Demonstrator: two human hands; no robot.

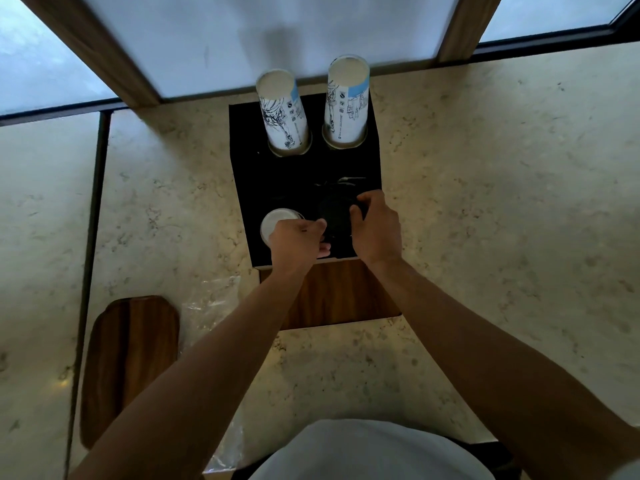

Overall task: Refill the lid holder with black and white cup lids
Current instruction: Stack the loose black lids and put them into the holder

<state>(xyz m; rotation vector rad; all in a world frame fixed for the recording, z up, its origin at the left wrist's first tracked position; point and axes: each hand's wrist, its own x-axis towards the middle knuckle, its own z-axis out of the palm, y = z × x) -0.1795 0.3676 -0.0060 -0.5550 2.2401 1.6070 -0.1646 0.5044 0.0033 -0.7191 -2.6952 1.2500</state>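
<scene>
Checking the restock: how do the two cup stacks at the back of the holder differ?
The left cup stack leans toward the left, while the right cup stack stands nearly upright. The left stack's blue band shows as a narrow strip near its rim; the right stack's blue band shows wider. Both are white printed paper cups, stacked upside down, each in its own round hole of the black holder.

Two printed paper cup stacks (285,112) stand upright — a wooden board (130,365) lies on the marble counter (502,202)
</scene>
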